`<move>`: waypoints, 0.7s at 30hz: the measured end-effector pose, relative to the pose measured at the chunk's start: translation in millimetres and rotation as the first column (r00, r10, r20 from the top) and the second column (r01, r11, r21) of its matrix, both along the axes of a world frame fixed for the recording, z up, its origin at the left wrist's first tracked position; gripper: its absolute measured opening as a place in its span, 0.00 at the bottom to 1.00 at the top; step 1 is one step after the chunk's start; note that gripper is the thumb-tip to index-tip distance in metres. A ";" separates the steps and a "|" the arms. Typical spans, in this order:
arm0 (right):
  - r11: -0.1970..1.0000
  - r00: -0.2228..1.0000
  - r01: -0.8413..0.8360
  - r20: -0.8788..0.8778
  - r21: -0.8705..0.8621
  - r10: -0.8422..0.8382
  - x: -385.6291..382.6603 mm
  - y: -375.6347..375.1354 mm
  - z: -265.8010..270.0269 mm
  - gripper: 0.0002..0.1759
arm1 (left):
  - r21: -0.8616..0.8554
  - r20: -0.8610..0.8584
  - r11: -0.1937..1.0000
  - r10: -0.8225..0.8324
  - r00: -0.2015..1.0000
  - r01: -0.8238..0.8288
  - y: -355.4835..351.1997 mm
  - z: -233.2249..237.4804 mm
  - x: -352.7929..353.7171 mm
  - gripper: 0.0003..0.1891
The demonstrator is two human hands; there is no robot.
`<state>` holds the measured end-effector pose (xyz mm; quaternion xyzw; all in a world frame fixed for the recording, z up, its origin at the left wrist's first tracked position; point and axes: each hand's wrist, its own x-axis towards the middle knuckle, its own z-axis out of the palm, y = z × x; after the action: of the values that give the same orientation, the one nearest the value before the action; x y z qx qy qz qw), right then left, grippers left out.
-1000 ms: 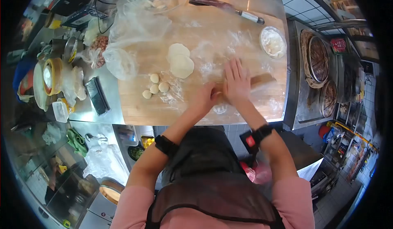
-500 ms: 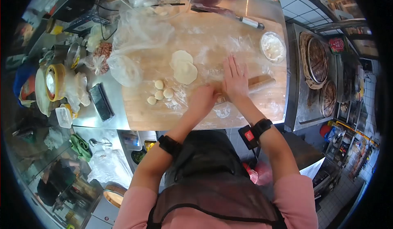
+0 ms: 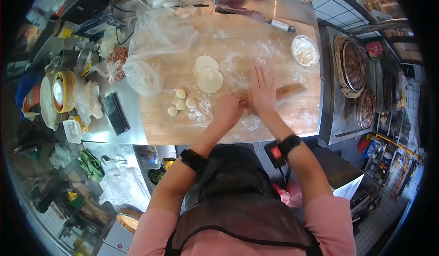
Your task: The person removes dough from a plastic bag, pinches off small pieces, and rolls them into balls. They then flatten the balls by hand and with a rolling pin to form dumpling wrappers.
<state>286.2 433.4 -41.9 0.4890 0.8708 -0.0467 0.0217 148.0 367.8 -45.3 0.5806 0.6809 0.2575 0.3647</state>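
Over the floured wooden board, my right hand lies flat across a wooden rolling pin, fingers stretched forward. The pin's right part sticks out beyond the palm and is smeared by motion. My left hand is closed by the pin's left end, fingertips low to the board; what they pinch is hidden. To the left lie two overlapping flat dough rounds. Nearer the board's front left sit several small dough balls.
A bowl of flour stands at the board's back right. A knife with a white-and-black handle lies along the back. Clear plastic bags cover the back left. A dark phone rests on the metal counter. Round pans stand at right.
The rolling pin has shifted slightly under my right hand, its right end swinging a little toward the back. My left hand stays closed beside it. The whole view has shifted slightly.
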 end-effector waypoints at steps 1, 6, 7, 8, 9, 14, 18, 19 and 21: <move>0.999 1.000 0.022 -0.021 -0.041 -0.023 9.5 -16.0 -0.6 0.38 | 0.042 -0.011 0.999 -0.026 1.000 0.027 -2.5 -5.4 -0.7 0.05; 0.993 1.000 -0.015 -0.009 -0.115 0.014 43.1 -65.3 7.9 0.39 | -0.005 0.178 0.997 0.077 0.981 -0.078 -27.0 6.0 -11.7 0.08; 0.995 1.000 -0.006 -0.025 -0.104 0.003 33.1 -54.4 7.4 0.39 | -0.013 0.177 0.997 0.075 0.981 -0.074 -32.9 5.5 -8.3 0.08; 1.000 0.999 -0.014 -0.051 -0.023 0.013 18.6 -34.0 3.8 0.39 | -0.040 0.152 0.996 0.087 0.985 -0.081 -33.7 3.9 -4.1 0.07; 1.000 0.999 -0.007 -0.035 -0.010 0.006 3.0 -14.7 3.9 0.39 | -0.064 0.124 0.994 0.096 0.988 -0.089 -32.2 2.7 -2.5 0.07; 0.996 0.997 0.003 -0.073 0.085 0.003 -21.8 10.3 -1.4 0.40 | -0.039 0.076 0.998 0.050 0.996 -0.047 -1.8 3.7 -10.0 0.06; 0.987 1.000 -0.022 -0.015 -0.158 0.020 35.7 -68.1 17.1 0.37 | 0.025 -0.007 0.998 0.064 0.998 -0.064 -6.9 -2.0 -13.1 0.05; 0.987 1.000 -0.021 -0.013 -0.157 0.019 39.1 -67.5 17.1 0.37 | -0.010 0.141 0.978 0.206 0.968 -0.207 -11.9 2.7 -19.0 0.05; 0.988 0.996 -0.071 0.043 -0.138 0.078 44.1 -76.0 16.5 0.36 | -0.082 0.202 0.987 0.150 0.968 -0.136 -24.8 12.3 -23.4 0.05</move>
<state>330.3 357.4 -25.4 0.4545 0.8824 -0.0935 0.0780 124.6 343.0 -33.1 0.4874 0.6874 0.3192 0.4337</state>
